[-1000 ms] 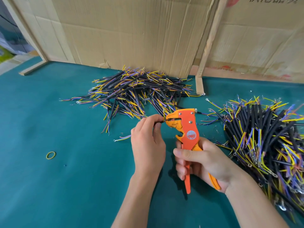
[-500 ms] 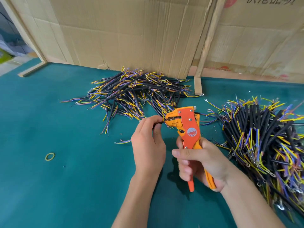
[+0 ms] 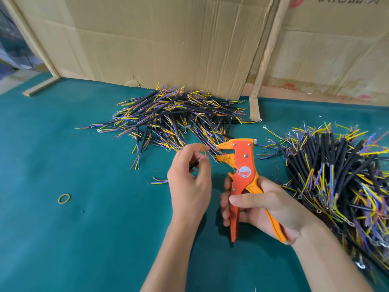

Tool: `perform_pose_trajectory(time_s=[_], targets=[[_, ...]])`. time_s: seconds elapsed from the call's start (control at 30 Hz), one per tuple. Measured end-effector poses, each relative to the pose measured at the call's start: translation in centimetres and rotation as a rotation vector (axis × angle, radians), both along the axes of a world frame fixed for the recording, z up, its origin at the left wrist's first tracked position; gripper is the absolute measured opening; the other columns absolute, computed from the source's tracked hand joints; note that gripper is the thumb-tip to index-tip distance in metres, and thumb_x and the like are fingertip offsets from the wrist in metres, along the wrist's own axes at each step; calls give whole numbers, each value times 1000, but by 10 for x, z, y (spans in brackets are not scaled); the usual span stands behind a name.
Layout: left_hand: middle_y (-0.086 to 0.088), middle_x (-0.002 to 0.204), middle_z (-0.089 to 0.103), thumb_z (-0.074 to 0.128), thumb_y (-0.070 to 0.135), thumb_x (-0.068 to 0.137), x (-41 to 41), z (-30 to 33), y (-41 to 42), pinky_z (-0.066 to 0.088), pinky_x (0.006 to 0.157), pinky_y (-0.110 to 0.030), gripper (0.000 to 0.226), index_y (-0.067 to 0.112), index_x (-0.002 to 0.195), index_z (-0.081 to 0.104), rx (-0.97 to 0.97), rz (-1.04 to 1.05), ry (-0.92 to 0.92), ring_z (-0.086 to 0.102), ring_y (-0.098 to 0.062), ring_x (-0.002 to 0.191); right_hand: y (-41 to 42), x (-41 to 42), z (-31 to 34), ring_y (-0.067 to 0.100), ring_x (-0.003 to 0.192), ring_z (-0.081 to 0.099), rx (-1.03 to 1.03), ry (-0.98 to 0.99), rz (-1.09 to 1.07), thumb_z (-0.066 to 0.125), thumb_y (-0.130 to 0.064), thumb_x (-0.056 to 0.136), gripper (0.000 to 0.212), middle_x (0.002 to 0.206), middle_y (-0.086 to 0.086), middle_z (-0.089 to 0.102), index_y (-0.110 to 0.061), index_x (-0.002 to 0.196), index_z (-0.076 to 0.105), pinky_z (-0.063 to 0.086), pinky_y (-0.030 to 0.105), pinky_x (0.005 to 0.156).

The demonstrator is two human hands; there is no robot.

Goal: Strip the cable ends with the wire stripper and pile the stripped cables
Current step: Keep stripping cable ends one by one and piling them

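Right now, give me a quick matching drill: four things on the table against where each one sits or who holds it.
Things:
1. stripper
2. rubber band
3. cable
4. far pile

Places:
A. alone on the mat, left
B. in the right hand
C. against the cardboard
D. pinched in the left hand

Pairs: 1-B, 2-A, 3-D, 4-C

A teal felt-covered table [image 3: 63, 239] carries everything. At twelve o'clock a loose spread pile of short black cables with yellow, blue and purple ends [image 3: 172, 116] lies against upright brown cardboard sheets [image 3: 168, 43]. At three o'clock sits a denser heap of black cables with ring terminals [image 3: 336, 175]. A small yellow rubber band [image 3: 64, 198] lies flat at nine o'clock, and one stray cable offcut [image 3: 159, 181] lies near centre.
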State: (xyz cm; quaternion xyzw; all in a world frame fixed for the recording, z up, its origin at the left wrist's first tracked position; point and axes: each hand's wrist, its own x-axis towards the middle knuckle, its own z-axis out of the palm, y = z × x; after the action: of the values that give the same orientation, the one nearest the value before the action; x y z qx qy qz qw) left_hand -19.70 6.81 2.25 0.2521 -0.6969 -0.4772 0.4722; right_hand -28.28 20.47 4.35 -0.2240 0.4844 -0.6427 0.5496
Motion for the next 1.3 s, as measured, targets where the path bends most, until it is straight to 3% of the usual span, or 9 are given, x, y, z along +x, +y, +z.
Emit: perform_pose_trajectory(time_s=[0.33,0.5,0.7,0.87,1.03,1.17,1.3], targets=[[0,80,62,65,1,90,1,-3,-3,45,72,-22,14,14,85,61,-48,-28,-55,59,-20,77,1,1,2,42,75,61,15,-15,22,82,-3,70,47,89,29,61,-3,110,58,55,49,70],[3,82,61,67,-6,86,2,-1,-1,39,72,-8,22,15,86,63,-171,5,-90,57,-9,78,5,0,3,39,71,59,-19,-23,67,82,-2,71,36,82,24,56,-7,101,64,54,49,67],[3,81,61,67,-9,83,2,1,-1,37,71,-6,22,12,85,64,-221,19,-85,55,-5,76,5,-1,3,32,60,54,-14,-41,64,94,-15,66,40,72,16,51,-10,92,65,51,43,59],[3,82,63,66,-8,84,4,2,-2,38,72,-6,25,17,86,64,-196,15,-64,58,-6,76,0,5,1,22,46,44,-18,-14,32,86,-22,77,34,61,9,42,-11,76,54,43,32,48],[8,79,63,66,-2,88,3,3,0,43,71,-16,21,19,86,64,-83,-24,-23,59,-11,74,-6,10,3,13,33,29,-15,21,-85,93,-32,67,59,52,2,28,-16,67,37,32,21,38],[11,76,61,66,0,91,2,4,3,43,69,-18,21,21,86,63,-58,-29,1,57,-10,72,-4,9,3,18,39,39,-79,-66,-28,93,-26,68,45,57,6,38,-12,71,50,40,28,43],[9,78,63,65,2,91,1,3,5,44,71,-17,18,20,89,64,-122,-33,-22,59,-9,75,-3,5,4,32,64,60,-143,-87,-110,84,-9,73,28,84,23,63,-8,94,66,55,44,63]])
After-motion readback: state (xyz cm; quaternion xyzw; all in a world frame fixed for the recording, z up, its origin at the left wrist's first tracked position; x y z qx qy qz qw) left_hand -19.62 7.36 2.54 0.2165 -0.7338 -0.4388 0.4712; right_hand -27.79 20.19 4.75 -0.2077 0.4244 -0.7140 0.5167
